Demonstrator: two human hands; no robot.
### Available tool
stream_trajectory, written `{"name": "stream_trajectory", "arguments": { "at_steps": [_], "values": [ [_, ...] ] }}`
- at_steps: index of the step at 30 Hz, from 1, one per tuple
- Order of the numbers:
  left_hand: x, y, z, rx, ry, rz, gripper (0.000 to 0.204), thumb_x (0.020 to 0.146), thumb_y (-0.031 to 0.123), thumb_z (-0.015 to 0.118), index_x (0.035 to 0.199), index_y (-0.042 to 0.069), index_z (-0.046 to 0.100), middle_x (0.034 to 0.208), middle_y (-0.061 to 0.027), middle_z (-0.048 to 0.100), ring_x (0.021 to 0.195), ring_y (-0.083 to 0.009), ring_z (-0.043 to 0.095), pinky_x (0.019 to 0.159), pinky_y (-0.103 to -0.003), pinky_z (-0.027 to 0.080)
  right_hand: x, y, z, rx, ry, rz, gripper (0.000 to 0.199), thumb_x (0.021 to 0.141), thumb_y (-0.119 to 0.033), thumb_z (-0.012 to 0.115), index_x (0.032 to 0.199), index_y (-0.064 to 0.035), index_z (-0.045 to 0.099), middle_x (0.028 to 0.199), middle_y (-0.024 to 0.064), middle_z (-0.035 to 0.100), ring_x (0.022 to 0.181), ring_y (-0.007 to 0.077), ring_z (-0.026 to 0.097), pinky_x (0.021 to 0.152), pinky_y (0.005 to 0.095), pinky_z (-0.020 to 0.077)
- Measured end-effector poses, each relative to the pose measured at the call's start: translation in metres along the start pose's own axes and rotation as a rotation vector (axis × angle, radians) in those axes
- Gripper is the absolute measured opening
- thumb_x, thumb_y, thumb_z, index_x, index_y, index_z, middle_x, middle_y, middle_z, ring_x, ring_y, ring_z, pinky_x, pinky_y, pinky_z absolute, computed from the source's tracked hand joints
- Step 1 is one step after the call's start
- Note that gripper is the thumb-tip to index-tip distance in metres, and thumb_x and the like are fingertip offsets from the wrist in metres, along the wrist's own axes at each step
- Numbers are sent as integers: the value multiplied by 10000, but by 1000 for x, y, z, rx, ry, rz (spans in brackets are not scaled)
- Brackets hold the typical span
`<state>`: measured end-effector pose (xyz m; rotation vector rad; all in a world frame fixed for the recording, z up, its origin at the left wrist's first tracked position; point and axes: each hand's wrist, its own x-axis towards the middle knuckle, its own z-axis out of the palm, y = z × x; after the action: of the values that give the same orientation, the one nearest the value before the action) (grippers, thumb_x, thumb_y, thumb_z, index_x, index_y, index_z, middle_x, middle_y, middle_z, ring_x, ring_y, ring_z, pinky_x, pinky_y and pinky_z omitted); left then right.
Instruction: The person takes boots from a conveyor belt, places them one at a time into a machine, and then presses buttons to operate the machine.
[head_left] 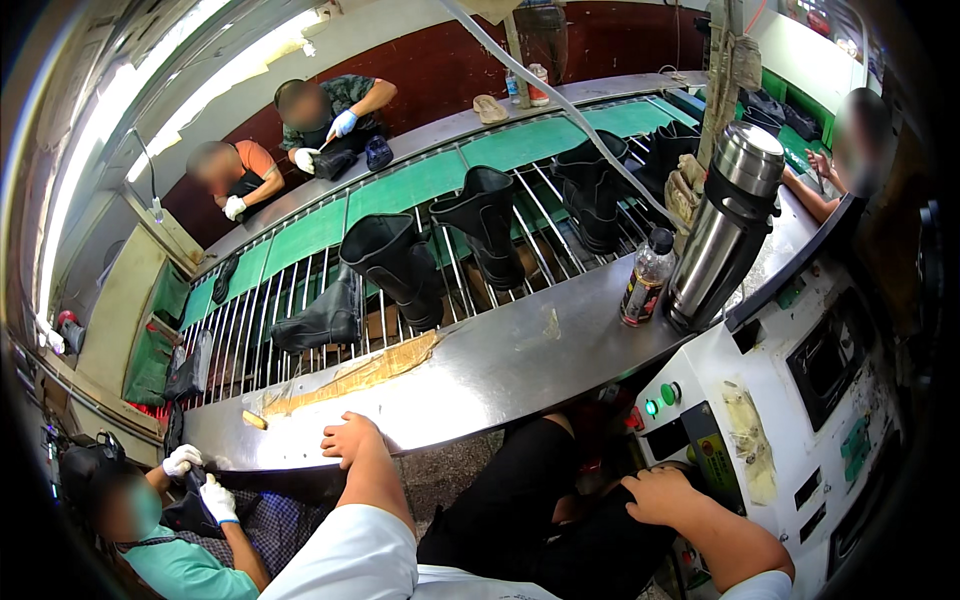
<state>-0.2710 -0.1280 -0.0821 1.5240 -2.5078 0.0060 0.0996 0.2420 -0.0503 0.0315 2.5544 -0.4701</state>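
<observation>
My left hand (352,440) lies on the near edge of a steel worktop (490,385), fingers loosely bent and nothing in them. Close to it are a strip of brown tape (365,375) stuck on the metal and a small yellowish piece (254,420). My right hand (660,494) rests on my black-trousered leg beside a white machine (720,400), its fingers laid over the cloth and holding nothing. Beyond the worktop, several black boots stand on metal rods, among them one tall boot (398,272) and another boot (485,230).
A steel flask (725,225) and a dark-capped bottle (648,278) stand on the right of the worktop. A green belt (400,190) runs behind the rods. Two people work across the line, one sits at my left handling a black piece, and another is at far right.
</observation>
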Motion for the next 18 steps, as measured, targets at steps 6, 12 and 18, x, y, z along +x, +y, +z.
{"name": "stream_trajectory", "arguments": {
  "at_steps": [6, 12, 18],
  "values": [
    [0, -1, 0, 11, 7, 16, 522, 884, 428, 447, 1251, 57, 462, 1321, -161, 415, 1205, -268, 388, 850, -510, 438, 1, 0, 0, -14, 32, -13, 399, 810, -342, 594, 1102, -71, 582, 1033, 159, 629, 1011, 338, 600, 869, 443, 471],
    [1, 0, 1, -39, -9, -9, 511, 878, 420, 458, 1230, 50, 472, 1313, -165, 419, 1224, -268, 375, 860, -512, 429, 0, 2, 2, 0, 20, -23, 424, 806, -348, 590, 1132, -76, 577, 1029, 166, 629, 1013, 331, 601, 860, 445, 471],
    [-1, -1, 1, -54, 45, -8, 521, 875, 421, 464, 1236, 46, 471, 1332, -176, 406, 1241, -276, 363, 868, -522, 417, 0, 2, 5, -6, 76, -27, 416, 771, -345, 603, 1095, -83, 610, 975, 161, 641, 952, 324, 621, 814, 442, 480]
  ]
}}
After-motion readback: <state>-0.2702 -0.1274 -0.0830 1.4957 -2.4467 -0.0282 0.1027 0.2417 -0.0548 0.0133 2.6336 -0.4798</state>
